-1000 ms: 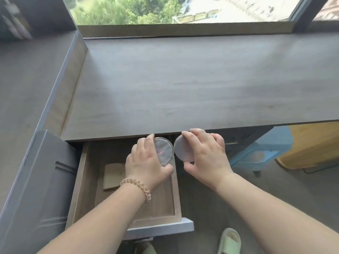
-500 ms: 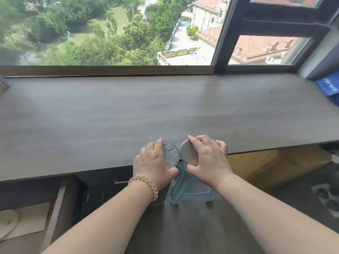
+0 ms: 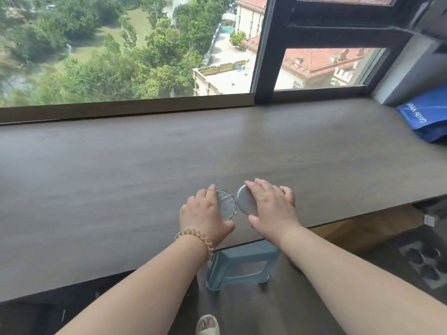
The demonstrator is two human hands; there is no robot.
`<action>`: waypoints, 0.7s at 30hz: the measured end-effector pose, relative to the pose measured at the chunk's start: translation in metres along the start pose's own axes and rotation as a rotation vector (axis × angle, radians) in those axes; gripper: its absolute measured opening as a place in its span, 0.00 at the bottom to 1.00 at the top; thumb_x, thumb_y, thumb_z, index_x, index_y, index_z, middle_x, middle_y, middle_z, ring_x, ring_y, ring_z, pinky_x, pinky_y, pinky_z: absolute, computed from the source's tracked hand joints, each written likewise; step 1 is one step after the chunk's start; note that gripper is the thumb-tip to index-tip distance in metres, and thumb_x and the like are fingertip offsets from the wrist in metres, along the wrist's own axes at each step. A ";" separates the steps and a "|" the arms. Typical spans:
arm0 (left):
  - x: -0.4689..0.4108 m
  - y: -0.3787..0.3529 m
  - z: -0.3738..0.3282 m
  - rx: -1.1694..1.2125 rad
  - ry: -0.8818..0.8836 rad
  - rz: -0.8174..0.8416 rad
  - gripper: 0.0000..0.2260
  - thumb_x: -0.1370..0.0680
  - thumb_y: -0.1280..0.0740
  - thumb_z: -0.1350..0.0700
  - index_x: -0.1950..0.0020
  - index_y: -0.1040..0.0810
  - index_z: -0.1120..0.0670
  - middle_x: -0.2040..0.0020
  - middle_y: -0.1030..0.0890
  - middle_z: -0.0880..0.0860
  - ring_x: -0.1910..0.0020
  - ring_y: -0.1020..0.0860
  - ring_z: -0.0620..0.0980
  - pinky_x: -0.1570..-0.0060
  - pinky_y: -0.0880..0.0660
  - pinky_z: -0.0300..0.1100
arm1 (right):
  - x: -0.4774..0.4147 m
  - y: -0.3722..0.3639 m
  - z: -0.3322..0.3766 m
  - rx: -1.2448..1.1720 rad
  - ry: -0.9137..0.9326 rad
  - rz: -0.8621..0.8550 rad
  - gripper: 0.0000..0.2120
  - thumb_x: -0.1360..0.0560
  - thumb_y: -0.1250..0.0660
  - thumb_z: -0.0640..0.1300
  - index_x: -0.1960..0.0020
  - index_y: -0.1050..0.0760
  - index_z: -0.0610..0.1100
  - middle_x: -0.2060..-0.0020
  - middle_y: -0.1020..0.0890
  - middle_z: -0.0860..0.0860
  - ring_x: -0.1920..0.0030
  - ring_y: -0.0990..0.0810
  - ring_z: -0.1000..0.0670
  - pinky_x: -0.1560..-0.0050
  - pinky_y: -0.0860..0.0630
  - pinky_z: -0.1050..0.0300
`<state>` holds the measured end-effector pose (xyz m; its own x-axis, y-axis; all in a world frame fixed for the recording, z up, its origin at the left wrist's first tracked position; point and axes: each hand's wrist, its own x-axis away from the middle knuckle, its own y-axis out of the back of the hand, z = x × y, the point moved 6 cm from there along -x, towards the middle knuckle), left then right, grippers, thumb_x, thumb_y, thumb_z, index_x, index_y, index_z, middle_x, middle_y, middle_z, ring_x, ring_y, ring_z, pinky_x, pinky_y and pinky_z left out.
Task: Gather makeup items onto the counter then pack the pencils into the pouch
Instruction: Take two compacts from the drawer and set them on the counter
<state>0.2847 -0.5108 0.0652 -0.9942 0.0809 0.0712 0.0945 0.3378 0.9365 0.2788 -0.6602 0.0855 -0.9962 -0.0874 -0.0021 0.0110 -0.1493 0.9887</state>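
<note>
I hold two round makeup compacts side by side over the near part of the grey wood counter. My left hand, with a coiled hair tie on its wrist, grips a clear-lidded compact. My right hand grips a grey round compact. The two discs almost touch each other. Whether they rest on the counter or hover just above it I cannot tell. No pencils or pouch are in view.
A blue bag lies at the counter's far right end. Behind the counter runs a window sill with a dark frame. Under the counter's front edge stands a light blue stool. A sandalled foot shows on the floor.
Both hands lifted the two compacts out of the open drawer at the left and carried them right and forward onto the counter area. The drawer has left the view.
</note>
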 end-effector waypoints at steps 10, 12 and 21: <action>-0.091 -0.037 -0.012 -0.074 0.036 0.071 0.40 0.29 0.36 0.40 0.23 0.49 0.54 0.30 0.33 0.50 0.36 0.30 0.53 0.40 0.33 0.48 | -0.086 -0.043 -0.053 -0.072 0.010 0.133 0.35 0.29 0.34 0.48 0.26 0.45 0.54 0.25 0.42 0.52 0.27 0.41 0.51 0.31 0.52 0.53; -0.101 -0.041 -0.011 -0.104 0.066 0.069 0.40 0.28 0.37 0.39 0.23 0.50 0.55 0.30 0.34 0.50 0.36 0.31 0.54 0.40 0.33 0.48 | -0.097 -0.051 -0.056 -0.087 0.044 0.145 0.35 0.28 0.35 0.49 0.25 0.46 0.54 0.25 0.43 0.52 0.27 0.42 0.52 0.31 0.53 0.53; -0.127 -0.061 -0.008 -0.209 0.259 0.100 0.40 0.26 0.41 0.38 0.23 0.53 0.55 0.23 0.43 0.51 0.32 0.34 0.53 0.38 0.35 0.48 | -0.135 -0.079 -0.071 -0.095 0.217 0.159 0.30 0.25 0.39 0.53 0.26 0.46 0.55 0.23 0.46 0.49 0.27 0.43 0.48 0.30 0.50 0.50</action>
<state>0.4045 -0.5490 0.0021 -0.9631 -0.1459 0.2263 0.2066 0.1390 0.9685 0.4183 -0.7065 -0.0030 -0.9395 -0.3244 0.1101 0.1843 -0.2077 0.9607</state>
